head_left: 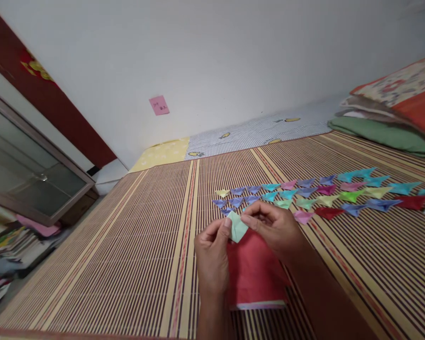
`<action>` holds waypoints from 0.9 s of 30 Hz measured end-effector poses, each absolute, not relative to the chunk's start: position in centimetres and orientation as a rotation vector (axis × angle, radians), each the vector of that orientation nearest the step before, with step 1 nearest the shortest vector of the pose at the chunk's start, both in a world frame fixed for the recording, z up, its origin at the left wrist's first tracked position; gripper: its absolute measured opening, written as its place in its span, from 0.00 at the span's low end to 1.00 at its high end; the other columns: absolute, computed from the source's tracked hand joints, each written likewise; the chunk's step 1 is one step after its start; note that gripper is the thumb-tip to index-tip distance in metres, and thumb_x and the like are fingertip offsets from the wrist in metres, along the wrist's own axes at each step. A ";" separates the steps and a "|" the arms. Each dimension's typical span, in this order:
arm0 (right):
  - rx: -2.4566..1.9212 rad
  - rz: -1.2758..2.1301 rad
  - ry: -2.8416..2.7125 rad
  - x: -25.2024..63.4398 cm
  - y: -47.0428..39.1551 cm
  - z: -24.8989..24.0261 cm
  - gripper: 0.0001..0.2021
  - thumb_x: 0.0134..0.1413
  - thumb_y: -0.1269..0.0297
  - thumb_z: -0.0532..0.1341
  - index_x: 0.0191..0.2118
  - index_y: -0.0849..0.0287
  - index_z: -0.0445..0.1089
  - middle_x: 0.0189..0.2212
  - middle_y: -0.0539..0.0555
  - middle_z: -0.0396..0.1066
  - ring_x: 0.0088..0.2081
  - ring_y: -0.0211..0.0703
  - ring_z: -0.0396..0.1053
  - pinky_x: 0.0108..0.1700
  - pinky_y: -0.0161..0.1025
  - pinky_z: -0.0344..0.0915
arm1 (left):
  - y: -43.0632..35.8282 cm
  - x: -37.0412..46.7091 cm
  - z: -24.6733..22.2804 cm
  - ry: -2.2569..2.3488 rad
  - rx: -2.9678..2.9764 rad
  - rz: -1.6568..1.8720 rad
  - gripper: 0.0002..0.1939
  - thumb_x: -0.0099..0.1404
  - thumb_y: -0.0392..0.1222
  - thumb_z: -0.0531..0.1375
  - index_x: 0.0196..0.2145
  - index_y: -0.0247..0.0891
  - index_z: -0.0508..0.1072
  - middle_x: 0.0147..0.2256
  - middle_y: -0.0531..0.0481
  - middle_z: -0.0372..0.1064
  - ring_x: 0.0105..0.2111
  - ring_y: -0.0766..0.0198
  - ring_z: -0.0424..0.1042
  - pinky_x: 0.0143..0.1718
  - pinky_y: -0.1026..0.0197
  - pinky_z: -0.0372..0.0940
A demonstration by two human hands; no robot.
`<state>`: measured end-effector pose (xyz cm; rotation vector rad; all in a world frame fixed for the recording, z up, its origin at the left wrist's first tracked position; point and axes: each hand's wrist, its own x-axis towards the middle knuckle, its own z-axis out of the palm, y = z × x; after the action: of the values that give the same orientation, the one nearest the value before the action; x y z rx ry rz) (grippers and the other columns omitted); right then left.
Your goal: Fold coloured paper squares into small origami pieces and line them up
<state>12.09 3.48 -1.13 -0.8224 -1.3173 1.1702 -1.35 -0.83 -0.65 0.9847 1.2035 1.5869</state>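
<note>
A small pale green paper square (238, 228), turned corner-up and showing a crease, is held up between my two hands. My left hand (214, 245) pinches its left corner between thumb and fingers. At the right corner, the thumb and forefinger of my right hand (271, 226) are closed on the same paper. Below both hands lies a red sheet of paper (257, 274), with paler edges of other sheets showing at its near side. Just beyond my hands, folded paper pieces in many colours, such as a red one (328, 213), stand in rows.
A striped bamboo mat (145, 245) covers the bed. Folded bedding (389, 134) is piled at the far right. A pink note (159, 105) is stuck to the white wall. Books (16, 245) lie low at the left beside a glass-fronted cabinet (28, 160).
</note>
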 end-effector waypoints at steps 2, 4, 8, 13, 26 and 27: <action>-0.835 1.139 -1.374 12.3 3.4 -0.9 0.06 0.58 0.62 0.66 0.32 0.58 0.75 0.27 0.49 0.73 0.31 0.41 0.70 0.35 0.38 0.66 | -0.8 -1.4 -0.4 1.220 1.022 1.572 0.10 0.65 0.46 0.67 0.32 0.37 0.85 0.24 0.53 0.69 0.27 0.67 0.64 0.31 0.65 0.61; -0.857 1.108 -1.431 12.4 3.2 -0.7 0.06 0.60 0.63 0.65 0.33 0.58 0.75 0.28 0.49 0.73 0.32 0.41 0.70 0.37 0.39 0.66 | -0.9 -1.4 -0.1 1.241 1.058 1.550 0.11 0.65 0.46 0.67 0.31 0.37 0.84 0.23 0.53 0.68 0.26 0.68 0.63 0.30 0.65 0.60; -0.864 0.997 -1.527 12.4 3.2 -0.6 0.07 0.63 0.64 0.62 0.34 0.57 0.74 0.29 0.49 0.73 0.33 0.42 0.70 0.38 0.39 0.65 | -0.9 -1.5 0.3 1.302 1.093 1.530 0.11 0.63 0.46 0.68 0.28 0.35 0.83 0.22 0.53 0.68 0.24 0.67 0.63 0.28 0.64 0.60; -0.829 0.855 -1.607 12.3 3.1 -0.6 0.07 0.64 0.67 0.60 0.33 0.56 0.73 0.29 0.49 0.71 0.33 0.41 0.69 0.38 0.39 0.63 | -1.1 -1.4 0.4 1.334 1.121 1.534 0.10 0.60 0.45 0.69 0.26 0.36 0.82 0.20 0.53 0.68 0.24 0.66 0.63 0.28 0.63 0.60; -0.800 0.804 -1.697 11.9 2.7 0.1 0.08 0.64 0.69 0.60 0.33 0.56 0.74 0.31 0.51 0.70 0.37 0.44 0.69 0.40 0.42 0.64 | -0.9 -1.0 -0.7 1.420 1.222 1.552 0.12 0.61 0.46 0.68 0.25 0.36 0.80 0.20 0.54 0.65 0.22 0.67 0.59 0.24 0.65 0.55; -0.801 0.790 -1.695 11.8 2.7 0.2 0.09 0.64 0.69 0.60 0.32 0.56 0.74 0.31 0.51 0.70 0.36 0.44 0.69 0.40 0.42 0.64 | -0.9 -0.9 -0.8 1.424 1.223 1.552 0.12 0.61 0.46 0.68 0.24 0.36 0.79 0.20 0.55 0.65 0.22 0.67 0.59 0.24 0.65 0.54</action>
<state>11.82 2.67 0.16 -0.8006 -1.6949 0.7900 -0.87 -0.92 -0.79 1.2229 1.4244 1.5516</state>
